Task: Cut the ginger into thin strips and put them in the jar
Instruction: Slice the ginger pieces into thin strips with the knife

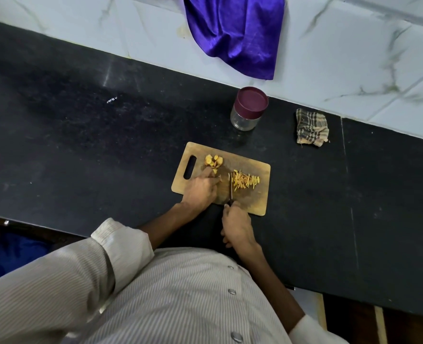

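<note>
A wooden cutting board (260, 194) lies on the black counter. On its right half sits a pile of thin yellow ginger strips (245, 182). Several ginger slices (39, 161) wait near the board's handle slot. My left hand (200, 189) rests on the board, its fingertips pinning a small ginger piece beside the blade. My right hand (236, 225) grips the dark handle of a knife (231, 188), whose thin blade stands edge-down between my left fingers and the strips. A glass jar (248, 110) with a maroon lid on it stands behind the board.
A folded checked cloth (311, 127) lies on the counter (106, 145) to the right of the jar. A purple fabric (235, 33) hangs down over the white marble wall behind. The counter's front edge runs just below my forearms.
</note>
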`<state>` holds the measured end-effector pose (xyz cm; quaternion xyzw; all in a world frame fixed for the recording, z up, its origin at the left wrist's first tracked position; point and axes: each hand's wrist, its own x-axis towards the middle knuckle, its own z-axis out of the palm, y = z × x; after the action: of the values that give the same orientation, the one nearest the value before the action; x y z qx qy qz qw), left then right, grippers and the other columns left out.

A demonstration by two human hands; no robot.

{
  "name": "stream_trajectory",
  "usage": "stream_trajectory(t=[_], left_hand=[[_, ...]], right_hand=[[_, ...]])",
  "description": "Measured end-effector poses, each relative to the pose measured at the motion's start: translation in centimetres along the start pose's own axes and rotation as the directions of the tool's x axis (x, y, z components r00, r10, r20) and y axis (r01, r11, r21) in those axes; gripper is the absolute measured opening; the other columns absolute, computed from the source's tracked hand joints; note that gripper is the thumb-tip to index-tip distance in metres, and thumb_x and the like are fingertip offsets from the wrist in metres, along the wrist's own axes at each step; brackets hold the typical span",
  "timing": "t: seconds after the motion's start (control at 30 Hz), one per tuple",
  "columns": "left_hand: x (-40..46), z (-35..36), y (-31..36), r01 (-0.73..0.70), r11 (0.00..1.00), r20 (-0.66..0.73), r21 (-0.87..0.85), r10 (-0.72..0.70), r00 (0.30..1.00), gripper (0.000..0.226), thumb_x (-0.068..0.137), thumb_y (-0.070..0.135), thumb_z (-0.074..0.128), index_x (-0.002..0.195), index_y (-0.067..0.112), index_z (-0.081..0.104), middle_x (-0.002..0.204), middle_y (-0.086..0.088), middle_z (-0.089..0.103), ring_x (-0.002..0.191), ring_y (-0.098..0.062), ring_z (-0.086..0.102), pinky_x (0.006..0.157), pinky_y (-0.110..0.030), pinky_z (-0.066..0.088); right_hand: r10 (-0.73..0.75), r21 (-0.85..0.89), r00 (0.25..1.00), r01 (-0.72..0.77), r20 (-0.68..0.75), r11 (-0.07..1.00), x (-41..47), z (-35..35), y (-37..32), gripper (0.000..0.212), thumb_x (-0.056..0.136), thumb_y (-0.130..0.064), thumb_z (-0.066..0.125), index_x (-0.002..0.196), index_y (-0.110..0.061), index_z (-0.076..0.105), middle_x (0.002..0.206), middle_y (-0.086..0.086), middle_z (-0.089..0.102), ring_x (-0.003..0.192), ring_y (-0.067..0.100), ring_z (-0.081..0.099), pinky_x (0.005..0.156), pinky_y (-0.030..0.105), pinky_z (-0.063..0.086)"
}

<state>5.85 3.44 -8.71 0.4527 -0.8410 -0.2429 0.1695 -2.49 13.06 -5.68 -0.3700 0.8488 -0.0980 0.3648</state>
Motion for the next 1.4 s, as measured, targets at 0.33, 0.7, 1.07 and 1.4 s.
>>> stream_trajectory(t=[0.33,0.7,1.07,1.4], left_hand=[[-0.2,-0.2,-0.7,0.096,0.954,-0.083,-0.285,-0.125,0.989,0.029,0.085,-0.005,0.056,0.110,0.002,0.070,0.109,-0.010,0.064,0.093,-0.010,0.057,0.085,-0.002,0.035],[0.0,-0.1,-0.6,0.133,0.952,-0.073,-0.275,-0.158,0.985,0.023,0.087,-0.001,0.057,0.102,0.004,0.073,0.107,-0.008,0.064,0.095,-0.011,0.057,0.087,-0.008,0.036],[-0.7,-0.9,-1.1,0.051,0.943,-0.043,-0.330,-0.069,0.997,0.021,0.084,-0.005,0.059,0.087,0.007,0.075,0.097,-0.001,0.062,0.089,-0.007,0.056,0.084,-0.018,0.045],[0.2,-2.2,-2.7,0.317,0.831,-0.072,-0.457,-0.390,0.918,0.022,0.090,0.005,0.059,0.109,0.016,0.065,0.098,0.002,0.062,0.084,-0.018,0.063,0.076,-0.040,0.057]], right_hand=[[-0.043,-0.019,0.994,0.045,0.099,0.999,-0.4,-0.6,-0.9,0.029,0.106,-0.034,0.033,0.110,-0.010,0.047,0.085,0.014,0.069,0.066,0.029,0.070,0.062,0.050,0.061],[0.015,0.005,0.997,-0.016,0.069,1.000,-0.2,-1.4,0.3,0.027,0.107,-0.032,0.033,0.106,-0.010,0.048,0.088,0.015,0.068,0.060,0.027,0.068,0.052,0.046,0.060],[-0.020,0.002,0.995,0.020,0.097,1.000,-0.1,-1.4,0.2,0.028,0.107,-0.034,0.033,0.111,-0.010,0.048,0.085,0.014,0.068,0.063,0.027,0.069,0.058,0.048,0.061],[-0.052,0.075,0.995,0.046,0.089,0.996,-0.2,-2.1,0.4,0.026,0.107,-0.034,0.035,0.111,-0.012,0.048,0.080,0.012,0.068,0.056,0.023,0.066,0.048,0.042,0.059]])
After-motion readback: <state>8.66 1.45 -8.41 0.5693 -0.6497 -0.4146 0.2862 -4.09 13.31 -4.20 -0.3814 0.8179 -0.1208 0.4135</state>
